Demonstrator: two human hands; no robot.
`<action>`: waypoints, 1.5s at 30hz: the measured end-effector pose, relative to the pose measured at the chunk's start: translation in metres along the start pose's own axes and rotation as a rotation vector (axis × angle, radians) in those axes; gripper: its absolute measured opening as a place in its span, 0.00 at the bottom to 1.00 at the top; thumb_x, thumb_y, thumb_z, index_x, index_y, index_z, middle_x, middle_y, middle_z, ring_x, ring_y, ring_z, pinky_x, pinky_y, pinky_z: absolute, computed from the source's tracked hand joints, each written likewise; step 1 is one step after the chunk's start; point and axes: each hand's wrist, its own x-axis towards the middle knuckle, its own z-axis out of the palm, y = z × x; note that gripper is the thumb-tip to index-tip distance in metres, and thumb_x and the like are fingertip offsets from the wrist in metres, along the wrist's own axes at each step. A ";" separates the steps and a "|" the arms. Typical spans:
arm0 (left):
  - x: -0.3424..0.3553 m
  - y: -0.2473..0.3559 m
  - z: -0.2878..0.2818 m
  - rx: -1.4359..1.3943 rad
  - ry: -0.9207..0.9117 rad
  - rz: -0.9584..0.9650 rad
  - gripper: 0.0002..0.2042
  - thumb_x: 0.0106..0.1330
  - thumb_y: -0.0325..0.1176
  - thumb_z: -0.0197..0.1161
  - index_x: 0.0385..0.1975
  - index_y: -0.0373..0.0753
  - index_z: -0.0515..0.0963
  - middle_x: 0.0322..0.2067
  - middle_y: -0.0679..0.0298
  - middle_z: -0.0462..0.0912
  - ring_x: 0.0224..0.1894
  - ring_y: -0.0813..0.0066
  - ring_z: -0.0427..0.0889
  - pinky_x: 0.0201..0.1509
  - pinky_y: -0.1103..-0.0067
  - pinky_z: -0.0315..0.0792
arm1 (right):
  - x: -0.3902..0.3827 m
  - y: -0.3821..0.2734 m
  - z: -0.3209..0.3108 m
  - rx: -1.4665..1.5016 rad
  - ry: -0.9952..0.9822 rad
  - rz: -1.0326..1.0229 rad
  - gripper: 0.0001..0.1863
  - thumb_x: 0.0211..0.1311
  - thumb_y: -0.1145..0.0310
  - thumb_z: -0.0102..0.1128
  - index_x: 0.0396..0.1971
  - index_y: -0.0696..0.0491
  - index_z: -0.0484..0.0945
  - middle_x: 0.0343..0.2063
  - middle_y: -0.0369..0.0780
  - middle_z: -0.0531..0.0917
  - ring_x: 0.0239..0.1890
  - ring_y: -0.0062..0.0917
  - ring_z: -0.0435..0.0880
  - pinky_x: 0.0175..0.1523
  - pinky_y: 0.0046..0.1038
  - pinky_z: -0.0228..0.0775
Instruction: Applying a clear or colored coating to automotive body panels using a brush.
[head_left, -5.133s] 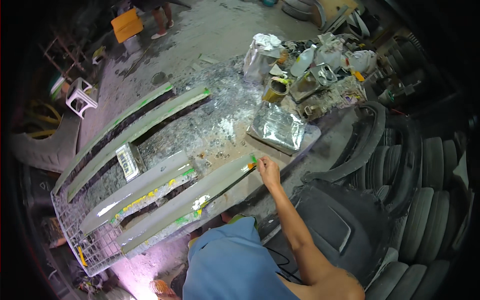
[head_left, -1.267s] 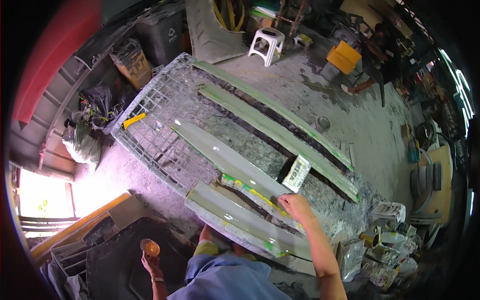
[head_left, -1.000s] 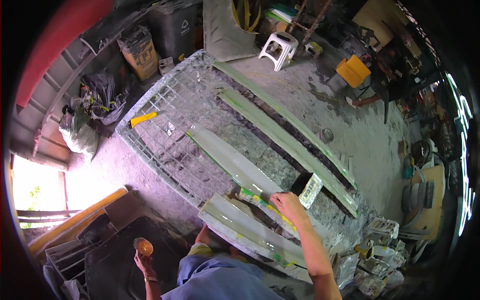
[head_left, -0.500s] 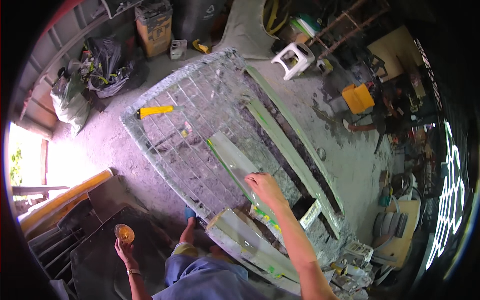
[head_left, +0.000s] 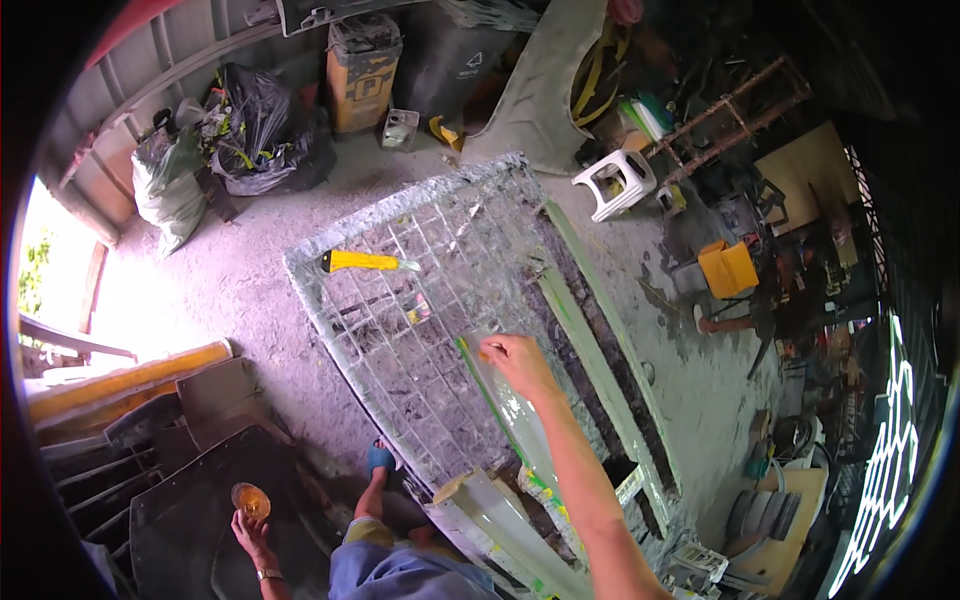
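Observation:
My left hand (head_left: 255,540), low on the left, holds up a small round cup (head_left: 251,501) with amber stuff in it. My right hand (head_left: 522,364) is over the far end of a long, glossy pale strip (head_left: 512,408) with green tape along its left edge. The right fingers are curled together at the strip's surface; what they grip, if anything, is too small to make out. Under the strip stands a crusted wire-grid rack (head_left: 312,298). A yellow-handled tool (head_left: 362,261) lies across its far left part.
Long pale strips (head_left: 590,338) lie along the rack's right side, and another pale piece (head_left: 492,512) is at its near end. A dark panel (head_left: 190,510) stands below my left hand. Farther off are a white stool (head_left: 615,183), a yellow chair (head_left: 728,269) and bags (head_left: 168,190).
My right hand has moved farther along the strip, toward its far end. My left hand still holds the cup. The whole view has shifted, with the rack now lower and more to the right.

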 end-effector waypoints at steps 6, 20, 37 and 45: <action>0.002 -0.003 0.000 -0.007 0.010 0.017 0.25 0.64 0.54 0.58 0.56 0.50 0.67 0.37 0.70 0.75 0.38 0.77 0.77 0.41 0.79 0.71 | 0.029 -0.003 0.009 -0.002 0.050 -0.088 0.11 0.63 0.67 0.57 0.38 0.58 0.81 0.33 0.46 0.84 0.33 0.39 0.82 0.40 0.34 0.73; -0.005 0.003 0.022 -0.001 -0.059 0.021 0.22 0.66 0.51 0.58 0.55 0.49 0.68 0.36 0.71 0.76 0.36 0.81 0.77 0.40 0.81 0.70 | -0.067 0.036 0.008 -0.159 0.102 -0.305 0.06 0.61 0.70 0.58 0.36 0.53 0.77 0.29 0.40 0.79 0.36 0.37 0.79 0.40 0.35 0.73; -0.017 -0.010 0.049 -0.118 -0.088 0.043 0.21 0.67 0.49 0.57 0.56 0.47 0.68 0.37 0.70 0.75 0.36 0.81 0.78 0.39 0.83 0.73 | 0.000 -0.019 0.016 -0.517 -0.276 -0.068 0.12 0.64 0.64 0.53 0.28 0.57 0.75 0.28 0.50 0.82 0.36 0.47 0.81 0.41 0.45 0.73; -0.020 -0.042 0.025 -0.174 -0.051 0.014 0.21 0.68 0.47 0.56 0.57 0.46 0.68 0.38 0.70 0.75 0.38 0.80 0.79 0.40 0.82 0.75 | -0.014 -0.019 0.030 -0.726 -0.192 -0.460 0.08 0.61 0.70 0.52 0.39 0.55 0.73 0.35 0.42 0.78 0.37 0.36 0.81 0.38 0.40 0.75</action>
